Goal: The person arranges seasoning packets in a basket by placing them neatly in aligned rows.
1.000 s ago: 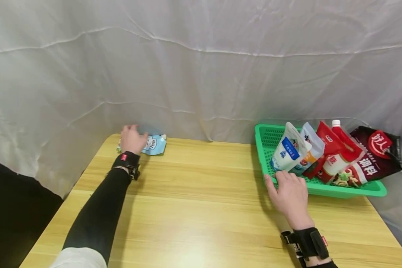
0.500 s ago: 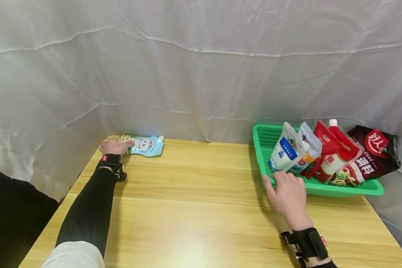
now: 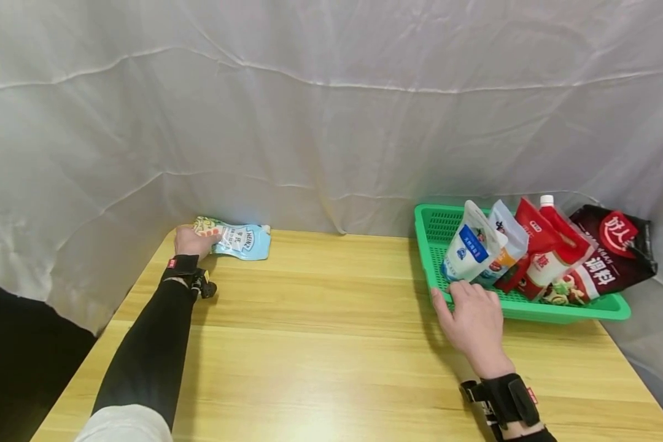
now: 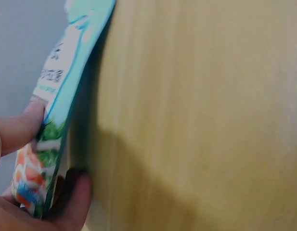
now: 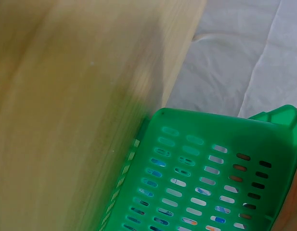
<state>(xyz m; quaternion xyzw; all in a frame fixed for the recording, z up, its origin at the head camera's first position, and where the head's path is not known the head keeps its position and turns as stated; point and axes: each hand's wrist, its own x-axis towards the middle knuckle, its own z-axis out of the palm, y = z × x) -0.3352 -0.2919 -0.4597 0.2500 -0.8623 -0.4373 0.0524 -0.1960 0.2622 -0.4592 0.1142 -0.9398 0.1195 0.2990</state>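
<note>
Now your left hand (image 3: 192,241) pinches the light-blue pouch (image 3: 236,240), one end raised off the table's (image 3: 320,319) far-left corner since 0.5 s ago; long axis left-right, spout rightward. Your right hand (image 3: 472,319) rests spread on the green basket (image 3: 536,310) rim.

Left hand (image 4: 23,192) has the light blue sauce pouch (image 4: 61,101) pinched at its bottom end, finger (image 4: 18,127) on the printed face and thumb (image 4: 76,199) on the other side. Pouch is up on edge against the wooden worktop (image 4: 201,115), a bit blurry.
</note>
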